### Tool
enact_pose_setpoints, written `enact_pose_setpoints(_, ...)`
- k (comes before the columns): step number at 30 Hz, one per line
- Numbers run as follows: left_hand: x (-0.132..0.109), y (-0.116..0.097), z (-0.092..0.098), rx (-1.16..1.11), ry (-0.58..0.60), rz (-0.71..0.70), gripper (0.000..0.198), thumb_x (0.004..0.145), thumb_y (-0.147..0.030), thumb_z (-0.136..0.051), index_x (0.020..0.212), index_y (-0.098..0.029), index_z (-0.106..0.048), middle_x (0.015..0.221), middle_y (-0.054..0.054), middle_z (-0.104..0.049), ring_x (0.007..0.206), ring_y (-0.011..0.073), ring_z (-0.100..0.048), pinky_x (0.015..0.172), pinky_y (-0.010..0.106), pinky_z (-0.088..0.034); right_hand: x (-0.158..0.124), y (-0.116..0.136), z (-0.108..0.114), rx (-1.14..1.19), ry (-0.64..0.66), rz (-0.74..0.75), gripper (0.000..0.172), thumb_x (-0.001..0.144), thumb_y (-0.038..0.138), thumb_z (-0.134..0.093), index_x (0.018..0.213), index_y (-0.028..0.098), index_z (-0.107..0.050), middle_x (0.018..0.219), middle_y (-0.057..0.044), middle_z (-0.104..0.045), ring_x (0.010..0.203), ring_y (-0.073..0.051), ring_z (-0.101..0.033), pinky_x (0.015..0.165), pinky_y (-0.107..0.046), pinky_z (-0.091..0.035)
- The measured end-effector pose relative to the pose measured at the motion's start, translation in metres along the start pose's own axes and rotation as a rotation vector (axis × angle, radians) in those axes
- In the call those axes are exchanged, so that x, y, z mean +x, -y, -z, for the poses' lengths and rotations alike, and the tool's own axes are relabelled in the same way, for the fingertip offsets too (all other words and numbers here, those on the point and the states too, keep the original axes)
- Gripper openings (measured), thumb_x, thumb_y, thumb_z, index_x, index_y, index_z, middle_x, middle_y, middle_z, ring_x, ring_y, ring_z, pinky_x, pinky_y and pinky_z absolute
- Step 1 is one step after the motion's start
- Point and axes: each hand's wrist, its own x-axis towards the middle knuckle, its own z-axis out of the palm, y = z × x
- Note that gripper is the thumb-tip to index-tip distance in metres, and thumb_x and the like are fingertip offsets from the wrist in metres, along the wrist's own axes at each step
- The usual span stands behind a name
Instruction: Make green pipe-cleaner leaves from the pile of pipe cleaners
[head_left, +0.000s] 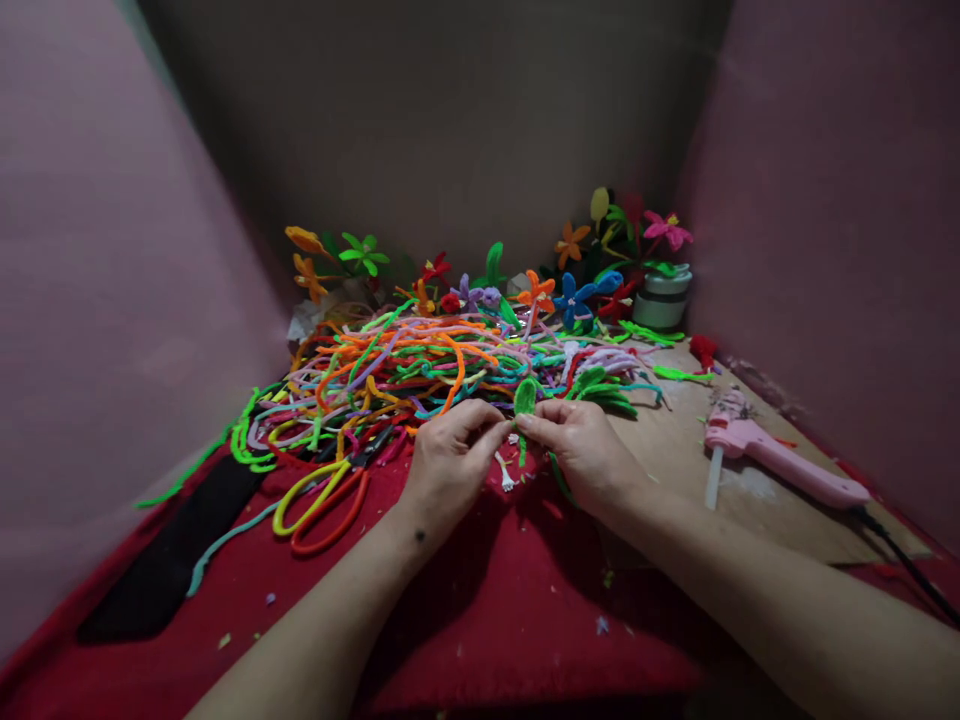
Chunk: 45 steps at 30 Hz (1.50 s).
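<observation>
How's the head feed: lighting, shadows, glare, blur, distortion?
Head view: dim overall, the back wall murky; no strong glare. Head view: shadows darken the red cloth below the left hand and right hand. Head view: apparent wide-angle stretch toward the edges. Head view: the green leaf shape between the hands is readable, though fine detail looks soft.
</observation>
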Motion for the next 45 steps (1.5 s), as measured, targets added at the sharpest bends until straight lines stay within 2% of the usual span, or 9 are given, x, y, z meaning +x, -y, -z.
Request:
enact_pose_setpoints(3, 0.004, 0.002, -0.002, -0.445, 0.039, 0.326, 0.022, 0.075, -0.039, -0.057, 0.076, -0.017, -0.055, 0.059, -0.003, -0.051, 0.042, 0.0056, -0.037, 0.041, 0.020, -0.028, 0.001, 0.002, 0.000, 0.116, -0.015, -0.031, 0.026, 0.063, 0.035, -0.067, 0.058, 0.016, -0.050, 0.050, 0.006, -0.044, 0.043, -0.006, -0.035, 0.045, -0.023, -0.026)
enact_pose_setpoints(7, 0.004, 0.009, -0.007, -0.672, 0.215, 0.442, 0.026, 0.068, -0.038, -0.066, 0.074, -0.015, -0.055, 0.049, -0.006, -0.047, 0.035, 0.0040, -0.036, 0.036, 0.018, -0.026, 0.001, 0.004, -0.001, 0.163, 0.011, -0.075, 0.028, 0.061, 0.038, -0.069, 0.062, 0.016, -0.052, 0.051, 0.005, -0.047, 0.041, -0.007, -0.038, 0.042, -0.023, -0.029)
enact_pose_setpoints(20, 0.002, 0.003, -0.006, -0.633, 0.170, 0.461, 0.020, 0.068, -0.027, -0.063, 0.061, -0.015, -0.049, 0.042, -0.006, -0.047, 0.030, 0.0039, -0.037, 0.032, 0.017, -0.023, 0.005, -0.007, -0.003, 0.231, 0.123, -0.063, 0.018, 0.060, 0.026, -0.069, 0.066, 0.016, -0.055, 0.054, 0.003, -0.054, 0.045, -0.011, -0.049, 0.045, -0.025, -0.040)
enact_pose_setpoints(25, 0.002, 0.005, -0.006, -0.664, 0.195, 0.501, 0.017, 0.067, -0.023, -0.063, 0.064, -0.015, -0.048, 0.041, -0.006, -0.047, 0.029, 0.0031, -0.035, 0.030, 0.015, -0.024, -0.001, 0.001, -0.004, 0.088, 0.070, 0.001, 0.017, 0.062, 0.025, -0.067, 0.060, 0.015, -0.053, 0.051, 0.005, -0.048, 0.043, -0.008, -0.042, 0.043, -0.022, -0.035)
enact_pose_setpoints(31, -0.002, 0.003, -0.012, -0.882, 0.277, 0.531, 0.019, 0.066, -0.024, -0.065, 0.069, -0.016, -0.048, 0.046, -0.006, -0.050, 0.030, 0.0036, -0.037, 0.030, 0.016, -0.033, 0.001, -0.005, 0.000, -0.080, 0.010, 0.133, 0.016, 0.068, 0.031, -0.061, 0.067, 0.016, -0.058, 0.062, 0.002, -0.055, 0.058, -0.012, -0.047, 0.056, -0.024, -0.038)
enact_pose_setpoints(34, -0.002, 0.004, -0.012, -0.641, 0.259, 0.472, 0.023, 0.068, -0.031, -0.065, 0.076, -0.016, -0.050, 0.046, -0.006, -0.052, 0.031, 0.0068, -0.042, 0.029, 0.017, -0.033, 0.003, -0.003, 0.002, -0.116, -0.034, 0.135, 0.019, 0.068, 0.030, -0.061, 0.059, 0.016, -0.052, 0.056, 0.004, -0.049, 0.052, -0.009, -0.041, 0.051, -0.023, -0.033)
enact_pose_setpoints(38, 0.002, 0.005, -0.010, -0.371, 0.089, 0.293, 0.025, 0.071, -0.037, -0.062, 0.080, -0.015, -0.054, 0.056, -0.005, -0.054, 0.037, 0.0069, -0.048, 0.035, 0.018, -0.036, 0.005, -0.001, 0.002, -0.105, -0.057, 0.093, 0.023, 0.065, 0.027, -0.062, 0.053, 0.016, -0.045, 0.048, 0.007, -0.039, 0.045, -0.006, -0.031, 0.044, -0.022, -0.024)
enact_pose_setpoints(42, 0.004, 0.004, -0.007, -0.374, 0.052, 0.246, 0.023, 0.072, -0.035, -0.061, 0.081, -0.013, -0.058, 0.063, -0.003, -0.056, 0.045, 0.0065, -0.048, 0.043, 0.019, -0.038, 0.003, -0.002, 0.000, -0.027, 0.002, 0.015, 0.022, 0.063, 0.026, -0.062, 0.051, 0.016, -0.047, 0.044, 0.007, -0.042, 0.041, -0.006, -0.033, 0.043, -0.022, -0.025)
enact_pose_setpoints(45, 0.004, 0.004, -0.004, -0.469, 0.078, 0.296, 0.025, 0.071, -0.033, -0.062, 0.086, -0.013, -0.060, 0.065, -0.001, -0.058, 0.046, 0.0064, -0.047, 0.045, 0.020, -0.037, 0.001, -0.001, -0.003, 0.004, 0.084, -0.052, 0.018, 0.060, 0.023, -0.062, 0.050, 0.016, -0.049, 0.042, 0.005, -0.045, 0.039, -0.007, -0.038, 0.043, -0.023, -0.028)
